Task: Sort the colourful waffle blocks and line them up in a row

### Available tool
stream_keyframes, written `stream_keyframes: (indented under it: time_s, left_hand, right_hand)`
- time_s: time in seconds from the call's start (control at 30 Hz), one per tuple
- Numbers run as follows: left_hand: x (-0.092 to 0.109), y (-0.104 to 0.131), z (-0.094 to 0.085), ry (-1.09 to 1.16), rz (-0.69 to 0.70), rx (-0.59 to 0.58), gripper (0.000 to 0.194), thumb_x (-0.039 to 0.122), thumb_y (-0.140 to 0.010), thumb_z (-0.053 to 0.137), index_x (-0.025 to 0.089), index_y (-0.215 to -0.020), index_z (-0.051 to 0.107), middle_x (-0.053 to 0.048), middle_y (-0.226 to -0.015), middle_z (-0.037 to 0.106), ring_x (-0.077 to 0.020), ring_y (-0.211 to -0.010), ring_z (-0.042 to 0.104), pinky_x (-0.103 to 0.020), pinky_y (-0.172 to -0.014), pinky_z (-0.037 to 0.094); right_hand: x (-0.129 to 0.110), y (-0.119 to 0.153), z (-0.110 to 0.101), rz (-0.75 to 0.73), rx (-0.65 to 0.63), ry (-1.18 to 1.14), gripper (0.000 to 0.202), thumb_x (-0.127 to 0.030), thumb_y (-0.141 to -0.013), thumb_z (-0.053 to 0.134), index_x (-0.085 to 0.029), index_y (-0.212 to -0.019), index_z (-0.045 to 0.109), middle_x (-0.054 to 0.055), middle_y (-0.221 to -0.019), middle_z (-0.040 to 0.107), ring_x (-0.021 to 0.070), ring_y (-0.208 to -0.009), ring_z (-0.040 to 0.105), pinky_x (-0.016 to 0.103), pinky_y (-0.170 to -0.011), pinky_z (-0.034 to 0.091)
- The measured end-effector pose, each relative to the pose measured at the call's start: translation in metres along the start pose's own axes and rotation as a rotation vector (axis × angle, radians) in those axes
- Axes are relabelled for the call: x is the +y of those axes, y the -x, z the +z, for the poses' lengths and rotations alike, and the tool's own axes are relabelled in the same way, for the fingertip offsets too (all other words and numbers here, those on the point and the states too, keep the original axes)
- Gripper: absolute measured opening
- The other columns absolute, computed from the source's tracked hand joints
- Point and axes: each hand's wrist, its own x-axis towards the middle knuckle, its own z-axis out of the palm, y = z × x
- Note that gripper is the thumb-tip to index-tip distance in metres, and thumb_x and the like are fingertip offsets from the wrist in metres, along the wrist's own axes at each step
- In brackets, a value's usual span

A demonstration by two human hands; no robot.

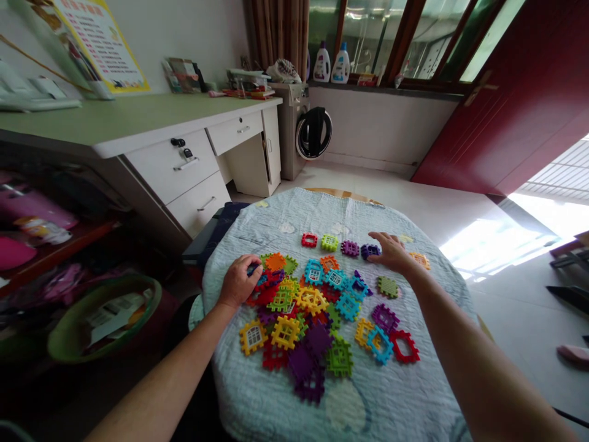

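My left hand (240,280) has its fingers closed round a dark blue piece (252,269) at the left side of a heap of coloured interlocking plastic pieces (311,301). Farther back, a row holds a red piece (309,240), a light green piece (329,242), a purple piece (350,248) and a dark blue block (370,251). My right hand (389,251) is at the right side of that block, thumb and fingers around its edge. An orange piece (419,261) lies partly behind my right wrist. A green piece (388,286) lies apart, nearer to me.
The round table has a pale blue cloth (276,227). Beyond it stand a white desk (175,166) and a washing machine (294,129) with its door open. A basket (156,301) is on the left, a red door (497,104) on the right.
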Motion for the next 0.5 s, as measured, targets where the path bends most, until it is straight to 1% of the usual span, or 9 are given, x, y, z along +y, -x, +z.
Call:
stream_keyframes:
  time_s: [0.1,0.2,0.3,0.37,0.43,0.5]
  left_hand:
    - [0.0,0.0,-0.001,0.012,0.003,-0.001,0.021,0.037,-0.085,0.05,0.019,-0.088,0.061,-0.007,-0.096,0.067,-0.0225,-0.097,0.062,-0.038,-0.095,0.047]
    - [0.001,0.0,-0.002,0.022,0.005,-0.004,0.021,0.036,-0.085,0.05,0.019,-0.089,0.062,-0.007,-0.096,0.067,-0.0225,-0.097,0.062,-0.038,-0.095,0.047]
    - [0.003,0.0,-0.003,0.026,0.004,-0.021,0.019,0.034,-0.083,0.051,0.02,-0.09,0.061,-0.006,-0.096,0.067,-0.0221,-0.097,0.062,-0.038,-0.096,0.047]
    - [0.004,0.001,-0.003,0.024,0.017,-0.032,0.017,0.032,-0.082,0.051,0.02,-0.09,0.061,-0.007,-0.097,0.066,-0.0219,-0.097,0.061,-0.039,-0.096,0.047]
    - [0.004,0.001,-0.002,0.017,0.028,-0.034,0.017,0.029,-0.081,0.051,0.02,-0.091,0.061,-0.007,-0.097,0.066,-0.022,-0.097,0.061,-0.039,-0.095,0.048]
    - [0.004,0.001,-0.001,0.013,0.026,-0.026,0.016,0.028,-0.08,0.052,0.02,-0.091,0.061,-0.007,-0.096,0.065,-0.0218,-0.095,0.061,-0.039,-0.094,0.048]
  right_hand:
    - [-0.008,0.03,-0.009,-0.058,0.002,-0.054,0.062,-0.035,-0.076,0.065,-0.021,-0.135,0.052,0.013,-0.133,0.055,0.0333,-0.118,0.047,0.045,-0.098,0.038]
    - [-0.018,0.072,-0.01,-0.09,-0.045,-0.111,0.055,-0.035,-0.077,0.064,-0.022,-0.13,0.056,0.012,-0.13,0.057,0.0316,-0.117,0.05,0.045,-0.099,0.04]
    - [-0.028,0.115,-0.003,-0.114,-0.062,-0.184,0.048,-0.035,-0.078,0.063,-0.024,-0.124,0.06,0.011,-0.128,0.059,0.0304,-0.117,0.053,0.046,-0.1,0.042]
    - [-0.036,0.137,0.004,-0.131,-0.072,-0.229,0.044,-0.036,-0.079,0.061,-0.026,-0.122,0.062,0.01,-0.126,0.061,0.03,-0.117,0.054,0.047,-0.101,0.043]
    - [-0.046,0.152,0.011,-0.147,-0.059,-0.261,0.041,-0.037,-0.081,0.06,-0.027,-0.12,0.062,0.01,-0.125,0.061,0.0297,-0.117,0.055,0.048,-0.103,0.042]
    - [-0.058,0.16,0.019,-0.159,-0.012,-0.282,0.039,-0.036,-0.083,0.058,-0.027,-0.12,0.063,0.01,-0.125,0.061,0.0291,-0.118,0.054,0.049,-0.103,0.043]
